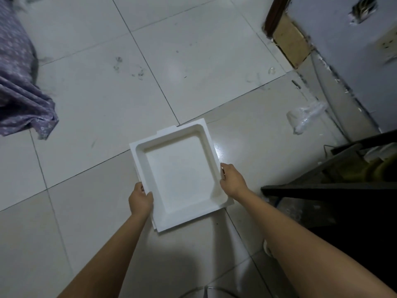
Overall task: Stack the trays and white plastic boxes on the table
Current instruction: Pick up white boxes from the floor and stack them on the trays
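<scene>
A white square tray [179, 175] with a wide flat rim and a shallow well is held over the tiled floor, well facing up. A second white edge shows just under its lower left corner, so another tray may lie beneath it. My left hand [140, 200] grips the tray's left rim near the front corner. My right hand [231, 180] grips the right rim, fingers curled under the edge. The table named in the task cannot be made out for certain.
A dark metal frame or rack [335, 181] stands at the right, close to my right arm. Crumpled clear plastic [305, 117] lies on the floor by the wall [343, 61]. Purple patterned cloth [19, 91] hangs at the left. The floor is pale tile [96, 93].
</scene>
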